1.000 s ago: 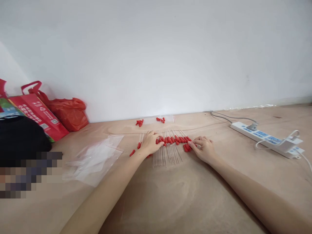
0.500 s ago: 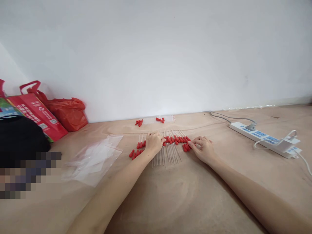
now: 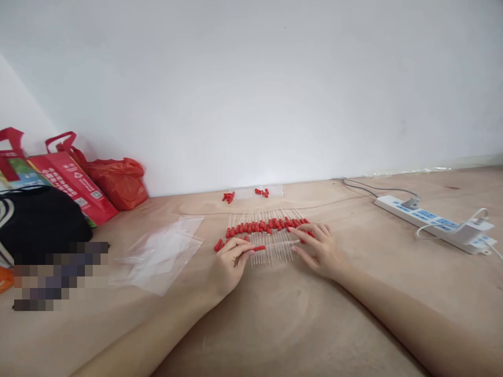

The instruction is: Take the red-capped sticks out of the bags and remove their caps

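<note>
My left hand (image 3: 231, 264) pinches the red rubber bulb of a dropper (image 3: 259, 248). The dropper lies crosswise in the air or just over the others, its clear tube pointing right. At that tube's far end my right hand (image 3: 318, 248) has its thumb and fingers apart around it; whether they touch it I cannot make out. Beneath and behind, several droppers (image 3: 261, 226) lie in a row, red bulbs together in the middle, clear tubes fanning away and toward me. Loose red bulbs (image 3: 219, 244) sit by my left fingers, and others are partly hidden under my right hand.
Clear plastic bags (image 3: 161, 254) lie at left. Farther back, a flat clear bag (image 3: 245, 192) has red bulbs (image 3: 228, 197) beside it. A power strip (image 3: 432, 220) with plugs and cables stands right. Red bags (image 3: 118, 183) and a black bag (image 3: 47, 225) rest far left by the wall.
My left hand has come back toward me from the row and now holds a dropper crosswise. My right hand has shifted left, its fingers spread around the tube end.
</note>
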Available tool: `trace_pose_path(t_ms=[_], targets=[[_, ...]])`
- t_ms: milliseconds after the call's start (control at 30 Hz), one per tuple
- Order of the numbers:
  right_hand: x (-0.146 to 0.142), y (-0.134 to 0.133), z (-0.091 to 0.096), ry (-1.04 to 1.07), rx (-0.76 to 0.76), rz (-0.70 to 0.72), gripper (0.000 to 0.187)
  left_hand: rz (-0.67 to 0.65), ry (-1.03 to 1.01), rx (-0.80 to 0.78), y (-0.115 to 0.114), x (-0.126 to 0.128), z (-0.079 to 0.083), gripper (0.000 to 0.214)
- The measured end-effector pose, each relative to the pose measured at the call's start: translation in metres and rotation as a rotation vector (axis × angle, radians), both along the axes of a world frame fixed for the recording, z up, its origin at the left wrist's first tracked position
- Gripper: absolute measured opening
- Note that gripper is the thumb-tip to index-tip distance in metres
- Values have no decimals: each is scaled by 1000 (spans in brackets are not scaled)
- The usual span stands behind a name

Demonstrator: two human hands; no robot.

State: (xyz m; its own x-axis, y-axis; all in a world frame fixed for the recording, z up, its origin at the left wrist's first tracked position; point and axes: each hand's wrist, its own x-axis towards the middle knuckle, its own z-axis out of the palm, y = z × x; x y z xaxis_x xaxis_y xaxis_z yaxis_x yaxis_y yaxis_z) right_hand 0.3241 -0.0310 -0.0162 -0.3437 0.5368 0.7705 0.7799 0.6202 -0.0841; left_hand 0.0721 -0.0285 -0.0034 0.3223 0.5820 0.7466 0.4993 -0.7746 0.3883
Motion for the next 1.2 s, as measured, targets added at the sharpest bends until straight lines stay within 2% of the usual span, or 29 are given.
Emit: trace_pose_path(t_ms=[167, 367, 567, 700, 933, 1200], targets=[[-24, -12, -1, -142, 29, 138, 32, -29, 18, 30, -10, -5, -9, 13], [-35, -12, -5, -90, 69, 182, 18, -120, 86, 100, -9, 0, -14, 16], [-42, -16, -3, -75, 82, 224, 16, -94, 281, 204, -8, 3, -12, 21], [-42, -18, -3, -90, 100, 277, 14, -97, 296, 256, -11, 5, -10, 8], [-37, -18, -3, -95, 70, 324, 12, -111, 328, 272, -18, 4, -6, 10], [-29, -18, -3, -100, 68, 316, 15, -106, 368, 304, -20, 1, -3, 11]])
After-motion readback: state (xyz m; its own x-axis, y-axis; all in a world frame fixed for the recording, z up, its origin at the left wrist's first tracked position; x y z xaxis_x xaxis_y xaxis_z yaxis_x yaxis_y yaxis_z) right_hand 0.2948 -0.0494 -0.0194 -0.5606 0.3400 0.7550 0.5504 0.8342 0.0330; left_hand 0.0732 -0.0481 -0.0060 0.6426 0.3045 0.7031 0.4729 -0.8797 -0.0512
